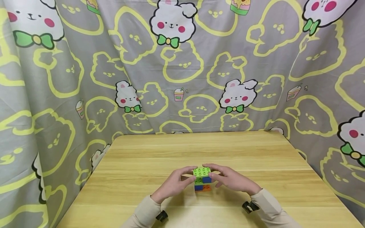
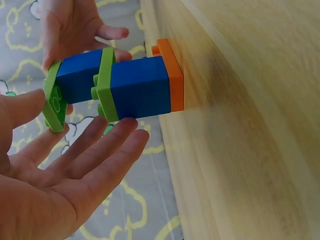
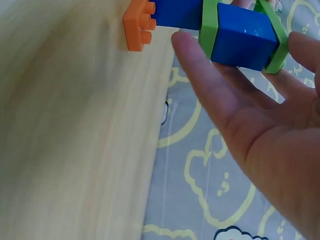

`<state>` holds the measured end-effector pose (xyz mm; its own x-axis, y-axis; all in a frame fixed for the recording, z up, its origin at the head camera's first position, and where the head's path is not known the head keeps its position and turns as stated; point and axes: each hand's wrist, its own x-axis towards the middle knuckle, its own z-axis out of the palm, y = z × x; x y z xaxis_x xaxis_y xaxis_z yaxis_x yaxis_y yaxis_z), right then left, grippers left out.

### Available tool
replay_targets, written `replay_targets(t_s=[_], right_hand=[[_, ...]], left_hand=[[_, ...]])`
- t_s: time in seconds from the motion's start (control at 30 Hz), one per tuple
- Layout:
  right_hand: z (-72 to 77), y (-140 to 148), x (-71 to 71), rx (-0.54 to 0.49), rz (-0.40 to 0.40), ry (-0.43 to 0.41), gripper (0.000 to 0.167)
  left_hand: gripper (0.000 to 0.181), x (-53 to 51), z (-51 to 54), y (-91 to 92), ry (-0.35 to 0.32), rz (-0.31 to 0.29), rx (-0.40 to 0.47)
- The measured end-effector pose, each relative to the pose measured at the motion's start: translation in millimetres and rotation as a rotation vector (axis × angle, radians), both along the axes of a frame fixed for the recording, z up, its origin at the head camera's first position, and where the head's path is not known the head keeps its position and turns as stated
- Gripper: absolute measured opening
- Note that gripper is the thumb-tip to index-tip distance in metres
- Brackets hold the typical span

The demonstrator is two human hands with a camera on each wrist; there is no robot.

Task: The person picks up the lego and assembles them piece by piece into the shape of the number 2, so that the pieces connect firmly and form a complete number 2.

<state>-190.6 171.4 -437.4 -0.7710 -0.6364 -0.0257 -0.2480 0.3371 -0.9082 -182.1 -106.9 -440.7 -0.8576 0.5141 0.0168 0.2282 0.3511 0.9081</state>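
Note:
A stack of toy building blocks stands on the table between both hands. Its base is a thin orange plate [image 2: 175,80]; above it come a blue brick [image 2: 140,87] at the left, a green plate [image 3: 208,27], a second blue brick [image 1: 207,180] at the right and a top green plate [image 1: 201,172]. My left hand [image 1: 174,185] pinches the top plate's left end between thumb and index finger, its other fingers spread beside the stack. From the right, my right hand [image 1: 233,179] holds the same plate, thumb in front and fingers behind.
The stack rests on a wood-grain table [image 1: 137,158]. A grey curtain [image 1: 148,69] with cartoon rabbits and yellow outlines hangs behind the table and along both sides. Dark wrist devices [image 1: 250,206] sit at the cuffs of the light sleeves [image 1: 268,204].

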Motion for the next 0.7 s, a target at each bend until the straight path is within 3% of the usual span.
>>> replay_targets(t_s=[0.33, 0.7], right_hand=[[-1.1, -1.4, 0.4, -0.099, 0.042, -0.069, 0.052], [-3.1, -0.7, -3.0, -0.104, 0.052, -0.063, 0.053]], left_hand=[[0.044, -0.7, -1.8, 0.1, 0.031, 0.014, -0.022], [0.044, -0.5, -3.1, 0.9, 0.033, 0.008, 0.001]])
